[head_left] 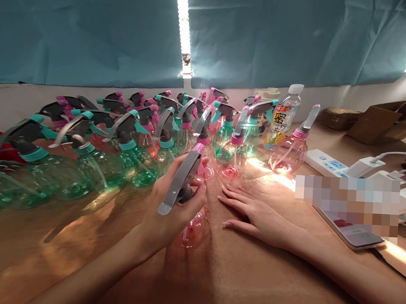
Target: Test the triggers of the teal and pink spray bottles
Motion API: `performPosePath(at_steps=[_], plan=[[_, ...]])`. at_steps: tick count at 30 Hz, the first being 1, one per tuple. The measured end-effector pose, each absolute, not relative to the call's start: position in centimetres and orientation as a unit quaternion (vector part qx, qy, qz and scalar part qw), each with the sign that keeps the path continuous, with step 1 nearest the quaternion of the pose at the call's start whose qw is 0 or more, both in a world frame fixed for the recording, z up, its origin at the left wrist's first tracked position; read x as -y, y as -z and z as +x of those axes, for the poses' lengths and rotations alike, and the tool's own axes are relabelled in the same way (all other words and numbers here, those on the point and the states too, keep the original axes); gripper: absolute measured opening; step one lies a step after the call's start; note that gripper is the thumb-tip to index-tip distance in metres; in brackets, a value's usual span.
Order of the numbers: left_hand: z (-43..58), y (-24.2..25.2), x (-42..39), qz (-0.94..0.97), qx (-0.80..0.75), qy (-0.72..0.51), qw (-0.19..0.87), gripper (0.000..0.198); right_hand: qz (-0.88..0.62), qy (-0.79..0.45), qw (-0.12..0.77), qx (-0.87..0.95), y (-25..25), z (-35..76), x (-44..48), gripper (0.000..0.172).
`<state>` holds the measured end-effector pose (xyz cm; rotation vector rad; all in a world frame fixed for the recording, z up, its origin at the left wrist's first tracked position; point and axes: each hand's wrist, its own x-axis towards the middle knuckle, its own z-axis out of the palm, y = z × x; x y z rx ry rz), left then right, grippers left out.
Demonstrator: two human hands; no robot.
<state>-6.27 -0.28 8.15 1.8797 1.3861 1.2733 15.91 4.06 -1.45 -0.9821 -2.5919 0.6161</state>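
Note:
My left hand is wrapped round the neck of a pink spray bottle with a grey and pink trigger head. The bottle stands on the brown tabletop, its collar hidden behind my fingers. My right hand lies flat on the table to the right of that bottle, fingers spread, holding nothing. Just beyond my hands stand another pink spray bottle and a green spray bottle, both with trigger heads on. A further pink spray bottle stands apart at the right.
Rows of green and pink spray bottles fill the back and left. Behind them hangs a teal cloth. A labelled drink bottle, an open cardboard box, a power strip with chargers and a phone on a cable occupy the right.

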Motion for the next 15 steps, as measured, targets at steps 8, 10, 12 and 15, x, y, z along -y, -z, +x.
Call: performPosePath(at_steps=[8, 10, 12, 15], plan=[[-6.30, -8.27, 0.11, 0.698, -0.504, -0.457, 0.222, 0.030, -0.341, -0.215, 0.145, 0.904, 1.44, 15.84, -4.06, 0.068], [-6.23, -8.33, 0.08, 0.697, -0.503, -0.459, 0.225, 0.022, -0.342, -0.215, 0.148, 0.903, 1.44, 15.84, -4.05, 0.067], [-6.16, -8.39, 0.08, 0.693, -0.503, -0.462, 0.231, 0.018, -0.341, -0.220, 0.156, 0.901, 1.47, 15.85, -4.04, 0.067], [-6.13, -8.47, 0.10, 0.689, -0.502, -0.463, 0.243, 0.018, -0.340, -0.221, 0.164, 0.899, 1.51, 15.88, -4.03, 0.066]])
